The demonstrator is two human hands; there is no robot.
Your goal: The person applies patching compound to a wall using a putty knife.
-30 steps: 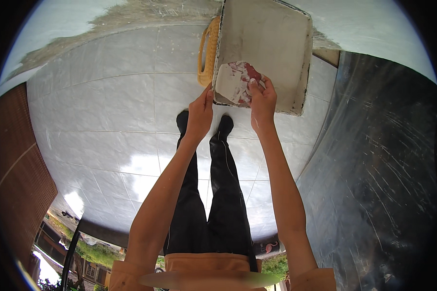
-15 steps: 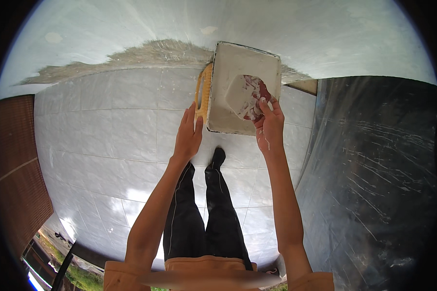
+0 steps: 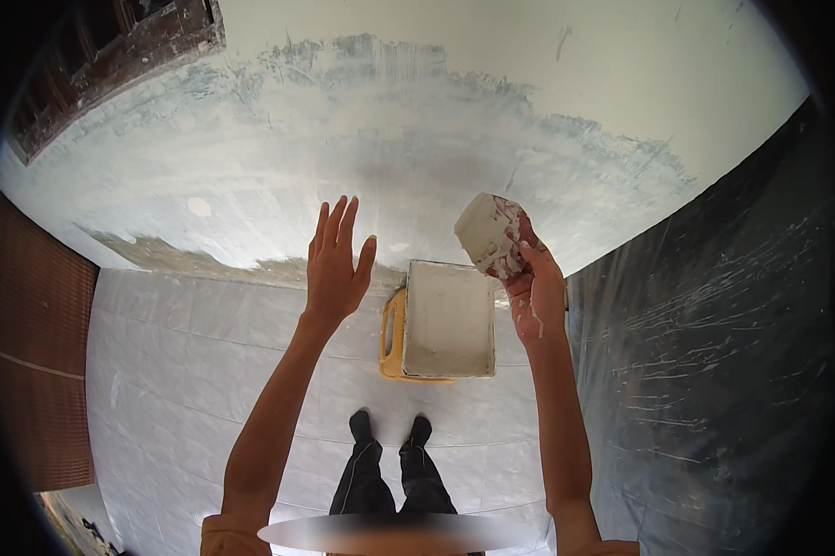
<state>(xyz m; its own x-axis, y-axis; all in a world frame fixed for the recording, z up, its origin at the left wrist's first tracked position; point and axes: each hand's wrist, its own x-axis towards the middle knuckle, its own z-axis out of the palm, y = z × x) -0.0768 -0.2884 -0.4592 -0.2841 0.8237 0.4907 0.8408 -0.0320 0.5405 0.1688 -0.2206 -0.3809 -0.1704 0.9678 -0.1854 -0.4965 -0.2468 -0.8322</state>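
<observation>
Red, where it peeks through all that off-white paste: that's the flat putty scraper (image 3: 489,233) in the head view, up in front of the wall (image 3: 408,139) and just above the right side of the tray. It's a wide, angular blade, coated smooth and thick on its left part and smeary and streaky nearer the fingers. The right hand (image 3: 539,278) has it in a narrow grip, thumb lying over the face, with a wet-looking drip of the same pale stuff down by the wrist. Can't tell if the blade touches the wall.

Left hand (image 3: 337,276) is holding nothing, its grip wide, fingers straight up and thumb out to the side. Can't tell if it touches the wall either.

Between and below the hands is a rectangular tray (image 3: 450,320), greyish-beige inside with a chipped, crusty rim, sitting on a yellow plastic stool (image 3: 401,367) with a long slot in its side. Wall's patchy: cloudy grey-white skim with ragged edges, rough bare grey along the bottom. Floor (image 3: 204,389) is glossy grey marbled tile. Dark, shiny, scratched-up sheet (image 3: 686,371) on the right, ribbed reddish-brown panel (image 3: 37,324) on the left.
</observation>
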